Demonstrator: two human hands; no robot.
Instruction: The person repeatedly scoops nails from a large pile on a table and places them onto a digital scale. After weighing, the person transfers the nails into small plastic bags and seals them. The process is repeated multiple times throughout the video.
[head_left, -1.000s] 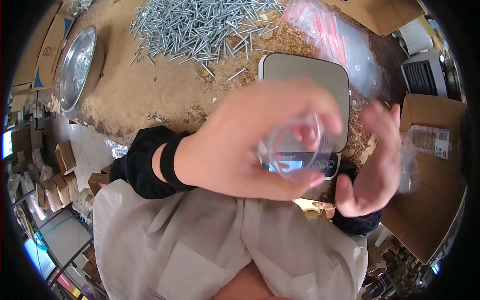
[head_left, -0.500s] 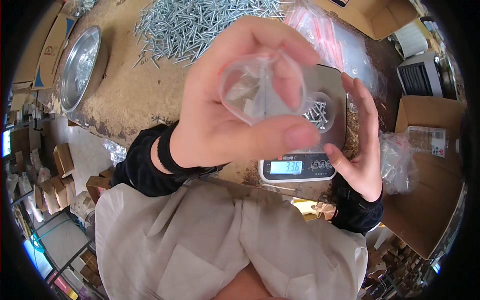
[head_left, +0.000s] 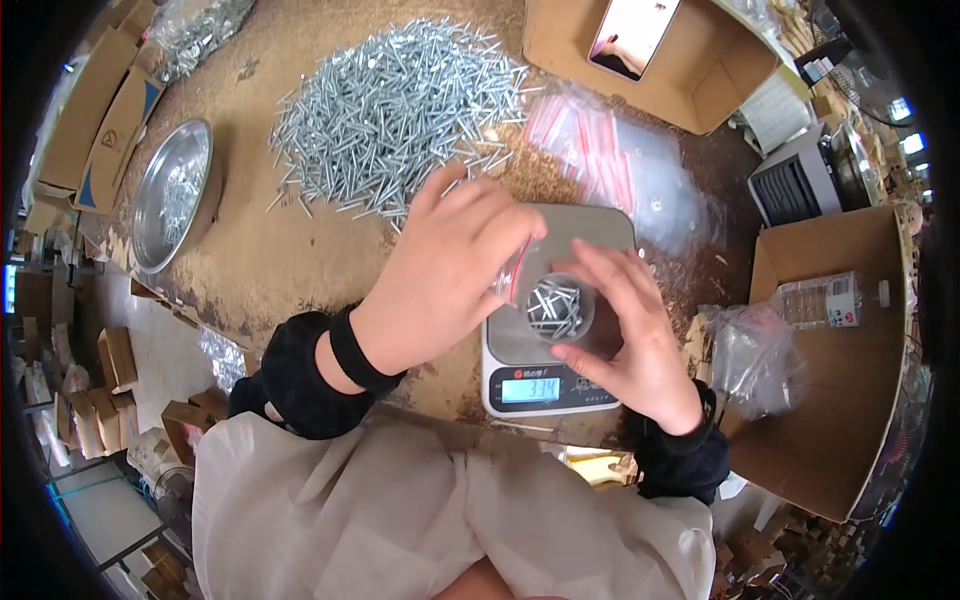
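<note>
From my remote seat at the head camera, I see the left hand [head_left: 445, 275] pinching a small clear bag with a red strip [head_left: 512, 272] between closed fingers, just above the near-left part of a digital kitchen scale [head_left: 560, 320]. The right hand [head_left: 625, 335] curves half open around a clear cup of screws [head_left: 560, 308] standing on the scale's platform; its fingers touch the cup's right side, though I cannot tell whether they truly grip it, since the clear plastic blurs the contact. The scale sits at the near edge of a worn brown worktable [head_left: 290, 270]. Beyond the hands lies a broad heap of silver screws [head_left: 400, 110], with a pile of clear bags [head_left: 620, 165] to its right. A metal bowl [head_left: 170, 195] rests at far left, cardboard boxes [head_left: 840, 340] at right.
</note>
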